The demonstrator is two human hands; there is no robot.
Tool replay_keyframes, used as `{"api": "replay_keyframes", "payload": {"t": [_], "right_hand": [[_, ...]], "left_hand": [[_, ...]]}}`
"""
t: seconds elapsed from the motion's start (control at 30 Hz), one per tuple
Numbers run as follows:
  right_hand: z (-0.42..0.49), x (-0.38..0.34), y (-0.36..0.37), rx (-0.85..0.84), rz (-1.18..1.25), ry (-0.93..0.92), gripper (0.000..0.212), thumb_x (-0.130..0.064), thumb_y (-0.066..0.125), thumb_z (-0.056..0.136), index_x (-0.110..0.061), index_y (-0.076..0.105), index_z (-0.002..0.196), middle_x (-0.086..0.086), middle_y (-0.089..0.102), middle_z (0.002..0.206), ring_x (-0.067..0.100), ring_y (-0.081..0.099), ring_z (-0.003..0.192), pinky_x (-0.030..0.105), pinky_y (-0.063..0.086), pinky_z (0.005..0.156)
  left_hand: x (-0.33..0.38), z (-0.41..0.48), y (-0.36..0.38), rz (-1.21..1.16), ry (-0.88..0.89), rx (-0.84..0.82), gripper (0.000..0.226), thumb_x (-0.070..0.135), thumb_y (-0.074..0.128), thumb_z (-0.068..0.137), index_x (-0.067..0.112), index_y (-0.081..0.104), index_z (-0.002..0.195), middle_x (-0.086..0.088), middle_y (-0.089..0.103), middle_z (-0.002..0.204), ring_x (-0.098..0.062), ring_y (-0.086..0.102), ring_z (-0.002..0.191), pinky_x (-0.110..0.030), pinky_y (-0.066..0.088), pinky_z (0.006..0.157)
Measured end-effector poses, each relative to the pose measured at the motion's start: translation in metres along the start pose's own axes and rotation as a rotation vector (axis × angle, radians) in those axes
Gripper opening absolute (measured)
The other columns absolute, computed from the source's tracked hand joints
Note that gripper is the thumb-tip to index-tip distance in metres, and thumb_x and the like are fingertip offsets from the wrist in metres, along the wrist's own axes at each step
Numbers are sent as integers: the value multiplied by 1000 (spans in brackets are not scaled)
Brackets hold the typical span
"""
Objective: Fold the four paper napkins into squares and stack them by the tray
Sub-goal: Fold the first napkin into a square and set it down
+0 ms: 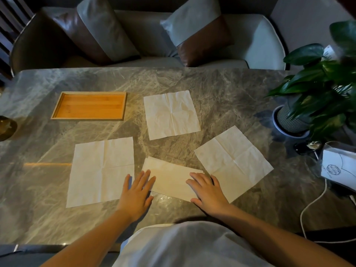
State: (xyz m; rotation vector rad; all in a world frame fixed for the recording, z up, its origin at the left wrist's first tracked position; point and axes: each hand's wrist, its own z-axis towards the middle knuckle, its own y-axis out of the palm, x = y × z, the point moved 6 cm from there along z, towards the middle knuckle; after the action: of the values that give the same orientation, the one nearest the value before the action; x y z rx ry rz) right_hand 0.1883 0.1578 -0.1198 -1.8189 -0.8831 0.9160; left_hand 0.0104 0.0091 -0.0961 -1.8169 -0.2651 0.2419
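Napkins, four, pale cream paper, all lie on a grey veined marble table [221, 89] under dim, warm light. Beyond the far edge of the table stands a light sofa [256, 41] with two grey-and-brown cushions [104, 33]. On the right side of the table are a leafy potted plant [317, 89] in a ribbed pot [289, 120], a clear packet with a printed card [337, 164] and a white cable [312, 205] trailing off the near edge. A dark round object [6, 128] sits at the left edge, too cut off to identify. The wooden tray [89, 106] lies far left, long side toward the viewer, showing only its bare wood floor. Three napkins are flat and unfolded with cross creases showing: the far napkin [171, 114] just right of the tray, the left napkin [100, 170] nearer, and the right napkin [233, 162] turned at an angle. The folded napkin [171, 178] lies between the latter two at the near edge as a long, slightly tilted rectangle; its right end meets the right napkin's corner, possibly overlapping, though the hand covers that spot. The left hand [136, 193] lies flat, fingers straight and spread, fingertips on the rectangle's left end and the little finger over the left napkin's edge. The right hand [208, 191] lies flat on the rectangle's right end, fingers extended, grasping nothing. Both forearms reach in from a light shirt [183, 245] at the bottom of the view.
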Motion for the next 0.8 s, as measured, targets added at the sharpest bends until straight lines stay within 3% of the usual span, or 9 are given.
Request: {"api": "replay_keyframes", "payload": {"t": [0.07, 0.2, 0.37, 0.57, 0.8], "right_hand": [[0, -2, -4, 8, 40, 23, 60, -47, 57, 87, -34, 30, 139, -5, 21, 155, 20, 20, 141, 47, 20, 111], [2, -5, -9, -2, 198, 125, 52, -57, 46, 89, -37, 35, 136, -6, 29, 149, 21, 27, 136, 45, 24, 107], [2, -21, -10, -77, 271, 55, 39, -51, 45, 91, -37, 48, 127, -8, 47, 131, 18, 35, 125, 41, 26, 102], [-10, -21, -8, -75, 128, -114, 42, -29, 60, 83, -32, 49, 123, -4, 45, 122, 16, 36, 115, 34, 27, 100], [-4, -17, -13, -30, 218, -55, 15, -34, 59, 88, -29, 58, 102, -6, 50, 106, 15, 40, 105, 34, 29, 95]], "left_hand": [[2, 3, -3, -124, -30, 63, 49, 36, 57, 83, 13, 56, 126, -10, 57, 133, -30, 57, 118, -53, 38, 103], [24, 2, -7, -357, 71, 92, 44, 30, 47, 83, 23, 46, 126, 2, 57, 123, -23, 54, 111, -32, 27, 102], [31, 10, 7, -399, 60, -53, 56, 31, 47, 89, 22, 31, 142, 1, 42, 140, -22, 38, 128, -39, 25, 111], [34, 14, -4, -239, 188, 52, 51, 18, 67, 77, 14, 56, 127, -6, 60, 126, -28, 59, 112, -41, 46, 97], [32, 12, 13, -300, 184, -59, 60, 32, 51, 85, 24, 34, 141, 4, 41, 143, -21, 37, 132, -38, 26, 111]]}}
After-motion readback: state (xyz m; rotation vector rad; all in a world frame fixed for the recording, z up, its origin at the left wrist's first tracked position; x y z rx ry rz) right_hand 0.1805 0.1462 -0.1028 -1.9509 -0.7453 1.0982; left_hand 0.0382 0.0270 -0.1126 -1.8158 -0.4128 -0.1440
